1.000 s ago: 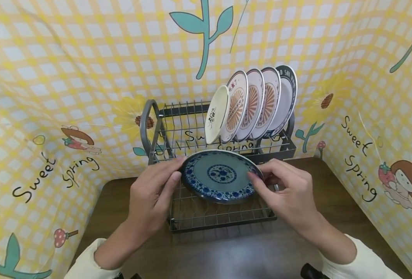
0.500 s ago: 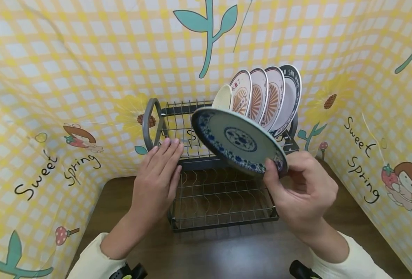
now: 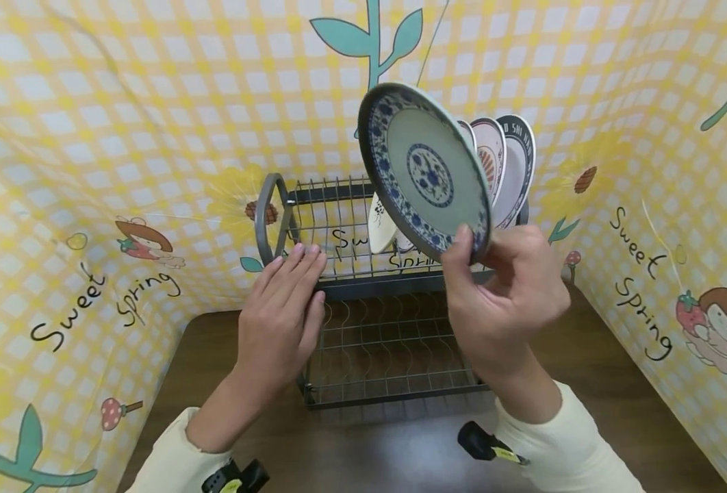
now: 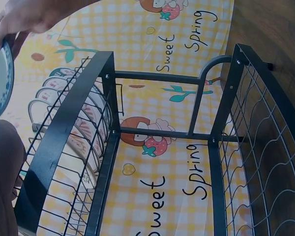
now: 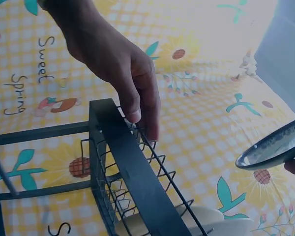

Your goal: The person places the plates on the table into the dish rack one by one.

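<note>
My right hand (image 3: pixel 505 294) pinches the lower right edge of a blue-and-white patterned plate (image 3: pixel 431 174) between thumb and fingers. The plate is raised above the dark two-tier dish rack (image 3: pixel 394 284), tilted steeply with its patterned face towards me. My left hand (image 3: pixel 280 301) rests on the upper tier's front left edge, fingers straight and close together; in the right wrist view its fingertips reach over the bar. In the upper tier stand a cream dish (image 3: pixel 378 229), fan-patterned plates (image 3: pixel 493 157) and a dark-rimmed plate (image 3: pixel 519 171), partly hidden behind the held plate.
The rack's lower wire tier (image 3: pixel 394 356) sits on a brown wooden table (image 3: pixel 388 445). Yellow checked cloth (image 3: pixel 172 103) surrounds it at the back and sides. A grey curved handle (image 3: pixel 265 219) rises at the rack's left end.
My left hand has let go of the plate and moved onto the rack's edge. My right hand has lifted the plate up and turned it from nearly flat to steeply tilted.
</note>
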Tool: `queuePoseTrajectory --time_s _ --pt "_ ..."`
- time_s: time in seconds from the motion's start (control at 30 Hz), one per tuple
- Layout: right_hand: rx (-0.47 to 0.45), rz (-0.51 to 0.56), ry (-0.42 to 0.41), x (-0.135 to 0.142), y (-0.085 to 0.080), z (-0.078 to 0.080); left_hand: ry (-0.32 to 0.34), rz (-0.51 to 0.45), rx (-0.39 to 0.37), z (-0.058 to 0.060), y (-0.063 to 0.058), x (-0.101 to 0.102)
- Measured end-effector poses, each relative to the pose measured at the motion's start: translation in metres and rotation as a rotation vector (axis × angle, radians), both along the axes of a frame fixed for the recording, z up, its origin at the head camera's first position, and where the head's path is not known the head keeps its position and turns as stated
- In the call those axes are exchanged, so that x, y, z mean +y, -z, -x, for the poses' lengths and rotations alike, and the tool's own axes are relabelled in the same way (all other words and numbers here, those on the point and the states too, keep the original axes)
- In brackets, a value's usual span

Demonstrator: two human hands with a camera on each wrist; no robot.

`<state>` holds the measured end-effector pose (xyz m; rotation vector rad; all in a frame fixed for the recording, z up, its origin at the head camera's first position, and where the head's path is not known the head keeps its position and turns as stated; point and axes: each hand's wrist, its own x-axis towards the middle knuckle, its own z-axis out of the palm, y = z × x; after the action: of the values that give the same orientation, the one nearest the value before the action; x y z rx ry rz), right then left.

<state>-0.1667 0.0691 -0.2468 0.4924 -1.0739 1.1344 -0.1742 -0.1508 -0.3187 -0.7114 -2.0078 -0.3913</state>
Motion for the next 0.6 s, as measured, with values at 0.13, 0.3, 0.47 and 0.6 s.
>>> queuePoseTrajectory --time_s 0.13,0.3,0.47,0.6 --pt "-0.100 -0.101 0.106 -0.008 -0.008 0.006 0.004 -0.008 -0.003 -0.001 0.001 0.000" --pt "-0.250 -0.237 0.168 -0.019 -0.018 0.017 0.012 -0.022 -0.017 0.000 0.002 0.000" --pt "-0.335 -0.322 0.203 -0.028 -0.025 0.029 0.015 -0.022 -0.034 -0.001 0.002 0.000" --pt "-0.420 -0.398 0.238 -0.034 -0.031 0.035 0.010 -0.012 -0.050 -0.001 0.002 -0.001"
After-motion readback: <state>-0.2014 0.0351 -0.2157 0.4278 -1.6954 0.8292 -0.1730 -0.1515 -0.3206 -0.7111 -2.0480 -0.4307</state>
